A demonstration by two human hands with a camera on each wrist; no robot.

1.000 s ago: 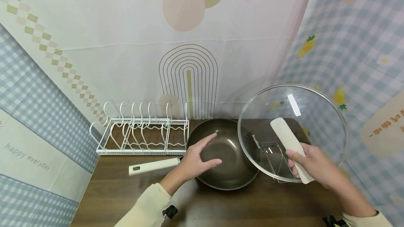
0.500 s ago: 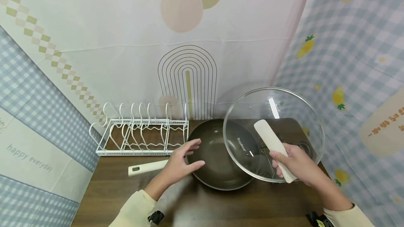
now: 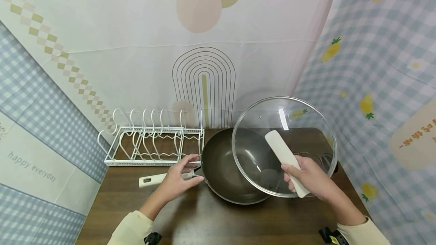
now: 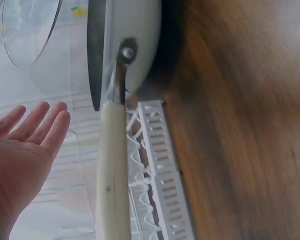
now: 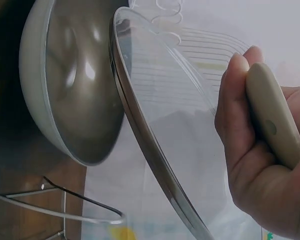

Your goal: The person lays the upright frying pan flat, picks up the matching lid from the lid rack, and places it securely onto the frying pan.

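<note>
A dark-lined frying pan (image 3: 221, 173) with a pale outer wall sits on the wooden table, its cream handle (image 3: 153, 180) pointing left. My left hand (image 3: 178, 179) hovers over that handle near the pan's rim, thumb and fingers spread apart. The left wrist view shows a gap between this hand (image 4: 27, 145) and the handle (image 4: 114, 170). On the right, my right hand (image 3: 308, 179) grips the long cream handle (image 3: 277, 144) of a glass lid (image 3: 250, 124). The lid's metal rim (image 5: 150, 150) is tilted and raised over the pan's right side.
A white wire rack (image 3: 156, 163) with several upright loops stands left of the pan against the back cloth. To the right, a metal wire stand (image 5: 65, 215) shows beyond the pan, partly behind the lid in the head view. Patterned cloth hangs on three sides.
My left hand has moved left, from over the pan to over its handle. My right hand has brought the lid left, so it overlaps more of the pan.
</note>
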